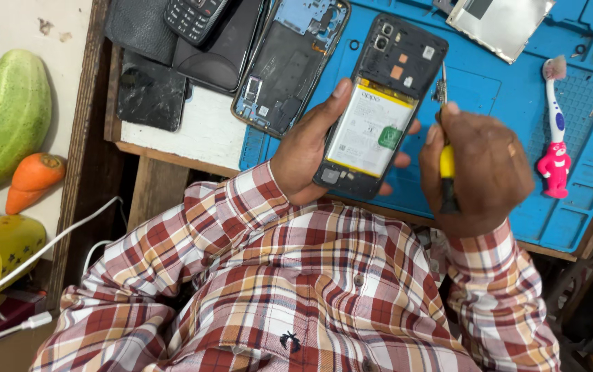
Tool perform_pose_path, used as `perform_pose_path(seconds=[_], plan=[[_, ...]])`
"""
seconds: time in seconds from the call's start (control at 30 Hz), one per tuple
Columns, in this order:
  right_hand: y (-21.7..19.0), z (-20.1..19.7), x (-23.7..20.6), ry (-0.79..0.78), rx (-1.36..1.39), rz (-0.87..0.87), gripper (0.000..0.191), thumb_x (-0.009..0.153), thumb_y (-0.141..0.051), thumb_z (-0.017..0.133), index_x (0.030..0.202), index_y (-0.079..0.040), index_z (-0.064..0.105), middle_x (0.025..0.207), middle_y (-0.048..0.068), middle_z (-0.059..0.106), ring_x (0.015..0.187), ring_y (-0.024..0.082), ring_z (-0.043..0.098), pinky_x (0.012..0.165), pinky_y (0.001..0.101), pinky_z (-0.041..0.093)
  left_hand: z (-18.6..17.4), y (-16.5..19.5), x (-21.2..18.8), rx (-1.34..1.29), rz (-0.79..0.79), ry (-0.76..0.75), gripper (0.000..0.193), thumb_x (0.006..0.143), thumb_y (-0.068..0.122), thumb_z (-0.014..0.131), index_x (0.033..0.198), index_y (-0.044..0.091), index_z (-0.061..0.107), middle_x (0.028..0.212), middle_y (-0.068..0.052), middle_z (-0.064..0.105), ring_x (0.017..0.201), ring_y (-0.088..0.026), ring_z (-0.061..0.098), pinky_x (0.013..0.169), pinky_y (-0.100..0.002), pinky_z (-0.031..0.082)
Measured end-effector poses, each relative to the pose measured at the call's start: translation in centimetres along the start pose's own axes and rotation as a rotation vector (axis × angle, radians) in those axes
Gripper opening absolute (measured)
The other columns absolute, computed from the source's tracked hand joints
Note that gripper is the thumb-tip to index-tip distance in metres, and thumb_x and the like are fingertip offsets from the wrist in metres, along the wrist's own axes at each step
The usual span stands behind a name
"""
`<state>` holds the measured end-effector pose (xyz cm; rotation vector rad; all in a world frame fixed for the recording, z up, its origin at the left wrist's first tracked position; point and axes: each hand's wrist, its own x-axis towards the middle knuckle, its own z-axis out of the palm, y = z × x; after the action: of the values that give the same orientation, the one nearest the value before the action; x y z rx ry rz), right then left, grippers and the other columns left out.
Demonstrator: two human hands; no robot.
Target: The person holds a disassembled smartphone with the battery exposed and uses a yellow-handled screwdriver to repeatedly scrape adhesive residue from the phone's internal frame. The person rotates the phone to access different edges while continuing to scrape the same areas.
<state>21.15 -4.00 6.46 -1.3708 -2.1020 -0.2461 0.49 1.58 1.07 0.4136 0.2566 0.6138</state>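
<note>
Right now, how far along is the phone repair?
Done: the opened phone has its back cover off, battery exposed. In hand: the left hand cradles it while the right hand holds a yellow-handled screwdriver at its edge. Left: the battery remains seated.

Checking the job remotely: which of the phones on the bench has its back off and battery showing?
The dark phone gripped in the left hand: its white, yellow-edged battery is exposed. The opened phone beside it shows no battery, and the keypad phone is closed.
</note>
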Motion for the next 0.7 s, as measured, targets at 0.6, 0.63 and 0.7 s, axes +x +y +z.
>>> perform_pose_path(seconds=[0.6, 0.63, 0.7], plan=[[1.7, -1.7, -7.1, 0.100, 0.374, 0.142, 0.013, 0.112, -0.004, 0.064, 0.123, 0.000, 0.061, 0.107, 0.022, 0.073, 0.100, 0.033, 0.078, 0.096, 0.0432, 0.065, -1.5, 1.5, -3.1, -0.006, -0.244, -0.179, 0.069, 0.112, 0.056, 0.040, 0.151, 0.000, 0.047, 0.134, -0.029, 0.063, 0.103, -0.033, 0.074, 0.077, -0.044, 0.067], [1.7, -1.6, -7.6, 0.091, 0.387, 0.146, 0.013, 0.112, -0.004, 0.064, 0.123, 0.000, 0.061, 0.106, 0.021, 0.073, 0.100, 0.033, 0.078, 0.097, 0.0434, 0.064, -1.7, 1.6, -3.2, 0.029, -0.275, -0.224, 0.070, 0.114, 0.057, 0.041, 0.148, -0.003, 0.048, 0.131, -0.031, 0.063, 0.099, -0.034, 0.074, 0.076, -0.044, 0.067], [1.6, -1.7, -8.3, 0.071, 0.363, 0.146, 0.014, 0.111, -0.004, 0.065, 0.124, -0.001, 0.061, 0.105, 0.022, 0.073, 0.101, 0.033, 0.078, 0.097, 0.0434, 0.064, -2.1, 1.7, -3.2, 0.068, -0.307, -0.266, 0.070, 0.114, 0.057, 0.041, 0.147, -0.005, 0.048, 0.129, -0.033, 0.063, 0.097, -0.036, 0.074, 0.076, -0.045, 0.067]])
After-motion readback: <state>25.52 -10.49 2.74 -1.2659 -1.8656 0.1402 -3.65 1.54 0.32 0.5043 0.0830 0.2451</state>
